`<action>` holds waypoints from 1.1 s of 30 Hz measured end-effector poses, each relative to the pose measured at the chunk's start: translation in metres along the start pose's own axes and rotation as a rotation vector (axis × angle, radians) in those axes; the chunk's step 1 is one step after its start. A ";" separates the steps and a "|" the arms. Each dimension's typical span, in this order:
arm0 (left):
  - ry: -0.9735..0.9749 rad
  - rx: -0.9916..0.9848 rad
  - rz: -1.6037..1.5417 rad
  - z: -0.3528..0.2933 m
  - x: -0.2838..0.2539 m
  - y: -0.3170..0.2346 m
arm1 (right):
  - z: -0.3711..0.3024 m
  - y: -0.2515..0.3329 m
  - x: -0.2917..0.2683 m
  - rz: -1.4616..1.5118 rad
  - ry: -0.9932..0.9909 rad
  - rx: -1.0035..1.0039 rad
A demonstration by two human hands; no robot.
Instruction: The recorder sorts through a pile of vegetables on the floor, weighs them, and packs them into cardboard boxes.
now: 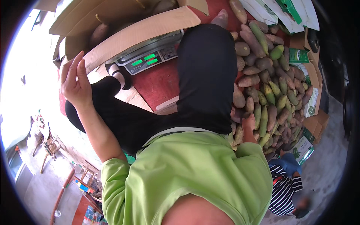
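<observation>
My left hand [76, 83] is raised beside the near left corner of an open cardboard box [142, 35]. Its fingers are stretched upward and slightly apart, with nothing in them. At my right side, my right hand [249, 122] reaches down into a big heap of oblong purple-brown and green fruits [267, 93]. Its fingers are closed around the end of a brownish oblong fruit [246, 114], partly hidden by the hand. The box rests on a digital scale [148, 60] with lit green displays. A few similar fruits [100, 33] lie inside it, one with a stem.
Between my legs, in black trousers, lies a red surface [157, 82]. Cardboard cartons [313, 101] and white-green packaging [270, 13] edge the heap on the right. Another person in a striped shirt [282, 191] is at the lower right. Wooden chairs [88, 176] stand at the lower left.
</observation>
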State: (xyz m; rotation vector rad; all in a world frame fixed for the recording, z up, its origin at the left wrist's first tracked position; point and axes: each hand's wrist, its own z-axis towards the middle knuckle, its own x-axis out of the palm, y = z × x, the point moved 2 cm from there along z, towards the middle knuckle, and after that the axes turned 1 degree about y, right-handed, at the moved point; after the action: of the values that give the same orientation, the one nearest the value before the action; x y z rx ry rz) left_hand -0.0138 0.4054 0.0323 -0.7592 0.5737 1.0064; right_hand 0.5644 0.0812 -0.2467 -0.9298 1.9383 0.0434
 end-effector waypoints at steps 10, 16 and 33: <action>0.068 -0.050 -0.013 0.003 -0.006 -0.008 | 0.017 0.050 -0.116 0.920 -0.270 -0.466; 0.105 -0.130 -0.084 0.002 -0.007 -0.010 | -0.011 0.123 -0.247 1.345 -0.452 -0.810; 0.071 -0.071 -0.091 0.005 -0.010 -0.002 | -0.207 0.387 -0.425 1.492 0.187 -1.610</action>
State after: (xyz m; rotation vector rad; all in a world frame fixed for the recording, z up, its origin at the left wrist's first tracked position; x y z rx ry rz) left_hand -0.0155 0.4033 0.0437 -0.8798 0.5618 0.9220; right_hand 0.2815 0.5245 0.0637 -0.0156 2.0629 2.6380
